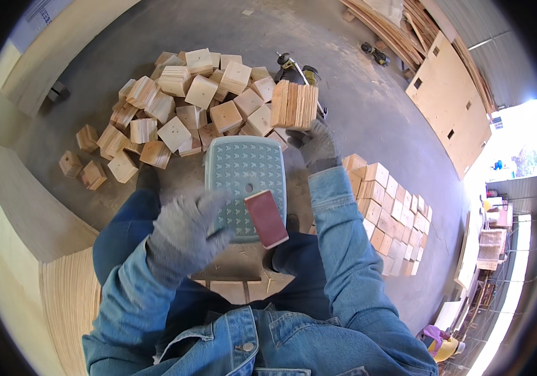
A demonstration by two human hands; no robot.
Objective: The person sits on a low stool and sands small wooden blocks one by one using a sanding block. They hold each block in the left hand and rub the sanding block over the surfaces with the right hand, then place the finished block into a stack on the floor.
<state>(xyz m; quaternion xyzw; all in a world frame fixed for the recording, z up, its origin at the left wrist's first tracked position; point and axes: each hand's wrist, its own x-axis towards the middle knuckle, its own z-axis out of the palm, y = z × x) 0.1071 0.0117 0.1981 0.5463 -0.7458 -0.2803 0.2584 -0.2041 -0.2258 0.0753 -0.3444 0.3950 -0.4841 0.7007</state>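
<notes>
A grey work glove covers my left hand (187,235), which hovers at the left edge of a pale blue-green plastic stool (231,150). Its fingers are apart, with nothing in them. Beyond the stool to the right, my gloved right hand (320,145) grips a layered plywood block (294,105) and holds it up. On the near right part of the stool top lies a dark red sanding block (266,219) with pale edges. Part of the right hand's fingers is hidden behind the plywood block.
A loose heap of wooden blocks (200,91) covers the floor beyond the stool. Stacked blocks (390,213) stand in rows at right. A power tool (309,74) lies behind the held block. Plywood panels (450,100) lean far right; a large wooden piece (27,194) rises at left.
</notes>
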